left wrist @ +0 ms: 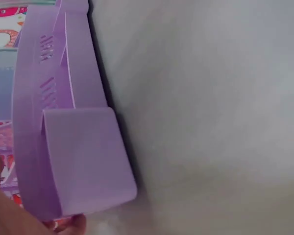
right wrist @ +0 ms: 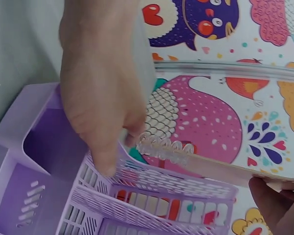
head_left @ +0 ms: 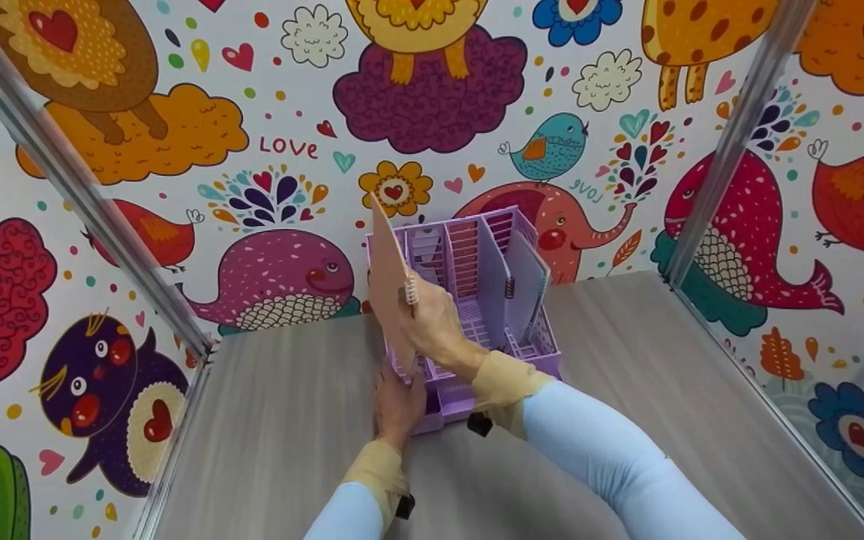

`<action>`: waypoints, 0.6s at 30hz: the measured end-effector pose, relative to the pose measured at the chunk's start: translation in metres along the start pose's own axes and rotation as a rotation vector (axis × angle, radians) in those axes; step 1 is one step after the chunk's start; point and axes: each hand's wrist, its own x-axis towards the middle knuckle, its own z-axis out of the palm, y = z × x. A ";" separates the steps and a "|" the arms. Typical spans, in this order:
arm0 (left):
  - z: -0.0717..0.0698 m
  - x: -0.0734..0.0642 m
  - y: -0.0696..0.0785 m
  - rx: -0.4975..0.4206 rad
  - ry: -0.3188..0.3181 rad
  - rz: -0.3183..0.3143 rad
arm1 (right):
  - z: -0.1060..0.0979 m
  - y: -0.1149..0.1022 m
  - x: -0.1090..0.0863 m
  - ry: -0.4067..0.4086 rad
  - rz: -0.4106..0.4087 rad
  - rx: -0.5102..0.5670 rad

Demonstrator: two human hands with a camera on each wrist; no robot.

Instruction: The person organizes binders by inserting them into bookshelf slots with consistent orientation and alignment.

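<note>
A tan-covered spiral notebook [head_left: 387, 285] stands upright at the left side of a purple desk organizer [head_left: 456, 397]. My right hand [head_left: 436, 322] grips the notebook near its coil; in the right wrist view the thumb and fingers pinch its edge. The organizer's front left corner is held by my left hand [head_left: 397, 405], thumb over the rim and fingertips under the small front box [left wrist: 88, 161]. Farther right in the organizer stand a blue-grey spiral notebook [head_left: 495, 289] and another pale notebook [head_left: 528, 292]. My right forearm partly covers the middle compartments.
The organizer stands on a grey wood-grain table [head_left: 282, 420], close to a back wall [head_left: 252, 157] printed with cartoon animals. Metal frame posts run along the left post [head_left: 124, 225] and right post [head_left: 724, 165] at the table's sides.
</note>
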 end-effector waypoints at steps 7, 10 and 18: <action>0.017 0.011 -0.029 0.061 -0.001 -0.013 | -0.022 0.007 -0.002 0.096 -0.023 -0.046; 0.033 0.022 -0.050 0.092 0.028 0.019 | -0.032 0.012 -0.003 0.146 -0.020 -0.053; 0.053 0.040 -0.074 0.075 0.001 -0.047 | -0.052 0.030 -0.005 0.238 -0.033 -0.101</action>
